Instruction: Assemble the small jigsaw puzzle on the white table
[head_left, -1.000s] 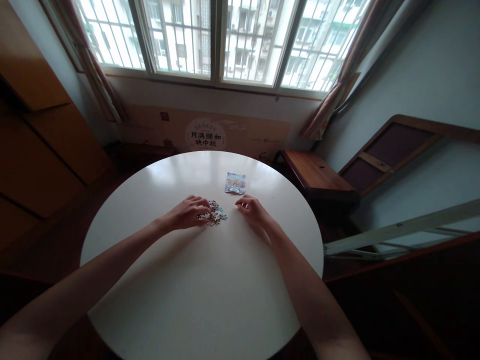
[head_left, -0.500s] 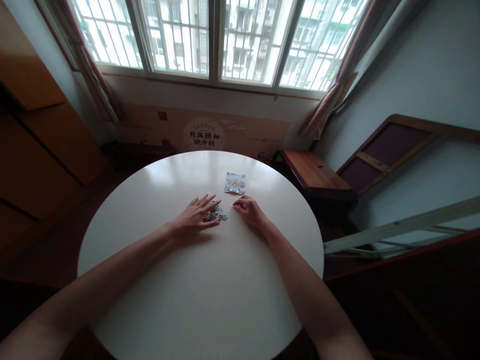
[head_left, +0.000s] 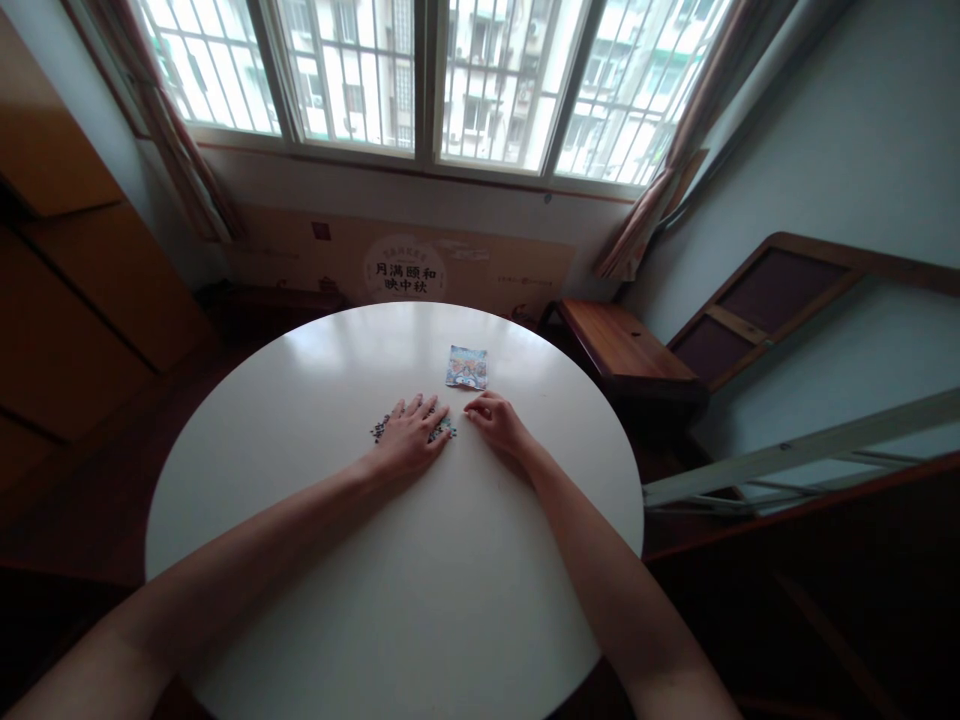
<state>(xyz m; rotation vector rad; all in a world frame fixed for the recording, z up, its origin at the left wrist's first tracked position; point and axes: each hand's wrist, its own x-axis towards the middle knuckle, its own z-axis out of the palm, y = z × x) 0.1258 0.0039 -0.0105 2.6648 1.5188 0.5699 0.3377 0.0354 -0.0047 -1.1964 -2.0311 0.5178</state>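
Observation:
My left hand (head_left: 415,437) lies flat with fingers spread on top of a small heap of coloured puzzle pieces (head_left: 380,429) near the middle of the round white table (head_left: 390,600). Most of the heap is hidden under the palm; a few pieces show at its left and right edges. Just to the right, my right hand (head_left: 495,422) rests on the table with its fingers curled inward; whether it holds a piece is hidden. A small printed picture card (head_left: 466,366) lies flat on the table just beyond both hands.
A wooden bench (head_left: 622,350) stands beyond the table's right edge. A wooden frame (head_left: 780,300) leans on the right wall. A cardboard panel with printed characters (head_left: 405,268) sits under the barred window. A wooden cabinet (head_left: 67,270) stands at left.
My left hand opened from a curled grip and slid right, flattening over the puzzle pieces. My right hand stayed almost in place, fingers curled.

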